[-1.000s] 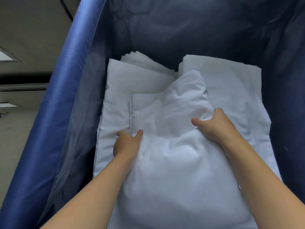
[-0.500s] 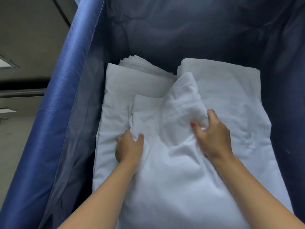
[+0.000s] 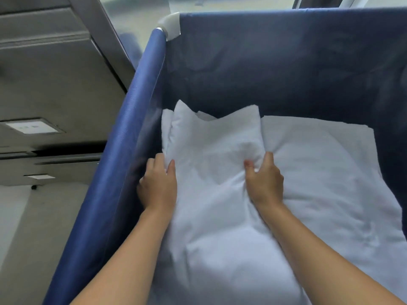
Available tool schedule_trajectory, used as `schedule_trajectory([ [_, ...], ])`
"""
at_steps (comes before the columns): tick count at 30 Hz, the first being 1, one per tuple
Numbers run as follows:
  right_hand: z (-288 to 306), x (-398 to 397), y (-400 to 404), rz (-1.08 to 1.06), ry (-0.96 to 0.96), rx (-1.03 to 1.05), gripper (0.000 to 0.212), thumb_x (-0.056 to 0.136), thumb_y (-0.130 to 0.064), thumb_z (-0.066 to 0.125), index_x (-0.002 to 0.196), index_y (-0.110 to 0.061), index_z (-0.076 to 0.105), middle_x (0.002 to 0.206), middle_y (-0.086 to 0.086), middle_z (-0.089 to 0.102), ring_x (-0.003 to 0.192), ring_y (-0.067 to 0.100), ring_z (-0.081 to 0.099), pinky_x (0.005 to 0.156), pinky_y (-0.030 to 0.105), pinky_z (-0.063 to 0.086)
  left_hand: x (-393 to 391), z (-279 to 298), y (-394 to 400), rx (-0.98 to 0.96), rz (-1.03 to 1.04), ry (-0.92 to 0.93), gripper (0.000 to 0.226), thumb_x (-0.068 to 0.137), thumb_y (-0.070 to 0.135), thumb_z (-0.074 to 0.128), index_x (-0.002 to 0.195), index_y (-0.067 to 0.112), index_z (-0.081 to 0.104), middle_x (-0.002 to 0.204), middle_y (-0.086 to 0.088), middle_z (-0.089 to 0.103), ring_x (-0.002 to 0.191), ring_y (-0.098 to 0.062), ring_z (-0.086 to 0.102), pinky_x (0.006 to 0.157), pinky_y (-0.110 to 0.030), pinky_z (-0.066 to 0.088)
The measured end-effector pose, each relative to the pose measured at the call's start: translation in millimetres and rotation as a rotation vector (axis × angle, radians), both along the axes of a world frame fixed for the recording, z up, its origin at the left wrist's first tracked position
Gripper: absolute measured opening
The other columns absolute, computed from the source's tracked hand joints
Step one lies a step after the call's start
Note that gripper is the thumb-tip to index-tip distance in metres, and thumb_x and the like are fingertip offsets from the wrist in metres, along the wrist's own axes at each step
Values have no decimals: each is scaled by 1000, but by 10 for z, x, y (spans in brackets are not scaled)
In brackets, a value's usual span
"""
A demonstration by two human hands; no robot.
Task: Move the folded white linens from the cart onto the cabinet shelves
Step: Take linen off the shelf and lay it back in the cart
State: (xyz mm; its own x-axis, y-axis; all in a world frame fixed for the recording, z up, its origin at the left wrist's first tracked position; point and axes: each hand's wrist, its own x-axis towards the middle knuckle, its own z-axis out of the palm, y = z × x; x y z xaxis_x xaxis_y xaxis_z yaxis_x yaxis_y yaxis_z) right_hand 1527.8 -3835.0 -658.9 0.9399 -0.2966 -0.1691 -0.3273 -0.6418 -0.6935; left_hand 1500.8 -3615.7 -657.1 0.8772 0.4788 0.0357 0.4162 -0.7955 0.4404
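Observation:
A folded white linen [image 3: 211, 194] is raised between my two hands inside the blue fabric cart [image 3: 275, 62]. My left hand [image 3: 158, 183] grips its left edge, close to the cart's left wall, thumb on top. My right hand [image 3: 265, 181] pinches a bunch of the cloth at its right side. More folded white linens [image 3: 326, 172] lie flat beneath it and to the right, filling the cart's bottom.
The cart's padded blue rail [image 3: 123, 161] runs along the left, with a white corner piece [image 3: 170, 24] at the far end. Grey cabinets [image 3: 44, 73] stand to the left of the cart, over a pale floor [image 3: 28, 227].
Both hands have lifted the top linen and drawn it left toward the cart's wall. The view has tilted up, so the cart's far rim and the cabinets now show.

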Motion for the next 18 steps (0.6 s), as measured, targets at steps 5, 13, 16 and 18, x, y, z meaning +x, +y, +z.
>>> schedule_trajectory([
  [5,-371,124,153,114,87,-224,31,103,-34,45,117,-6,40,112,16,62,97,41,61,69,39,38,24,-327,43,-17,32,86,26,104,37,44,105,11,46,112,-10,59,91,-43,58,70,-45,45],
  [13,-682,182,319,216,235,-571,63,101,-20,46,146,12,15,144,21,44,120,30,59,83,33,46,-255,-340,-4,-8,-34,128,69,96,34,60,152,12,25,135,-12,43,114,-36,53,82,-49,50],
  [16,-634,-1,324,287,184,-547,76,102,-29,43,155,-1,-5,159,27,13,142,37,30,116,40,29,-411,-333,5,-31,-21,131,78,96,36,59,157,16,15,138,-10,42,119,-34,51,88,-48,49],
  [18,-560,-133,318,354,202,-486,69,103,-34,38,157,-11,3,160,28,-2,148,40,14,122,43,15,-478,-329,8,-68,-3,118,77,97,36,58,157,17,15,141,-10,41,123,-33,49,91,-47,47],
])
